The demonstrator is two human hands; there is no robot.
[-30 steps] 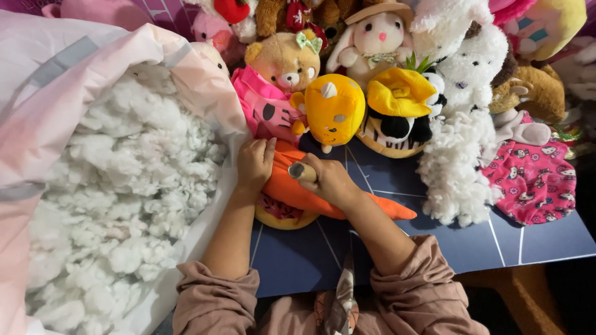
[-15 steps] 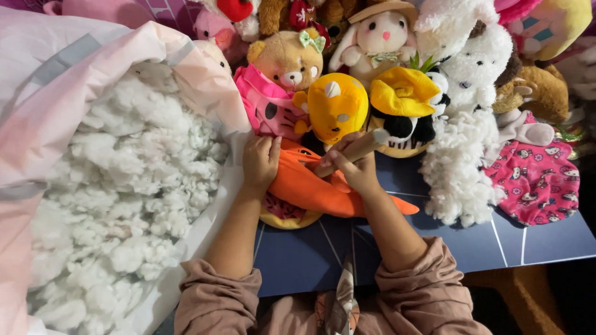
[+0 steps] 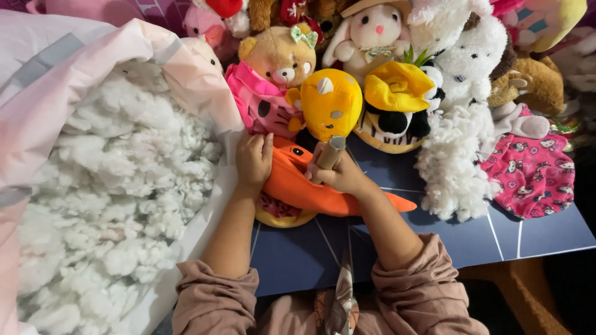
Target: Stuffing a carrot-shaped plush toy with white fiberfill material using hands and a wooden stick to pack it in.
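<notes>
We have the orange plush toy (image 3: 313, 189) lying across the dark blue mat (image 3: 434, 248), its pointed end trailing off to our right and its dark eye end up near the pile of stuffed animals. Our left hand (image 3: 253, 160) rests on the toy's upper left edge, fingers curled over the fabric and pinning it, not fully closed. Our right hand (image 3: 338, 175) is wrapped firmly around a short brown stick (image 3: 329, 153), which now stands up steeply with its blunt top toward the yellow round plush (image 3: 329, 102).

A second ago that stick lay lower and flatter against the orange body; half a second ago it had begun to lift. So the right hand has drawn the stick back and tipped it upright while the left hand has barely shifted. We judge this as a pause between pushes of filling into the toy, with the stick pulled out or nearly so, though the lower end is hidden behind our fingers and we cannot tell whether it is still inside the fabric.

To our left the pink bag (image 3: 74, 80) stands open, full of white stuffing (image 3: 112, 205), just beside the left forearm. A tan teddy bear (image 3: 279, 56) and a fluffy white plush (image 3: 453, 161) crowd the far edge of the mat.
</notes>
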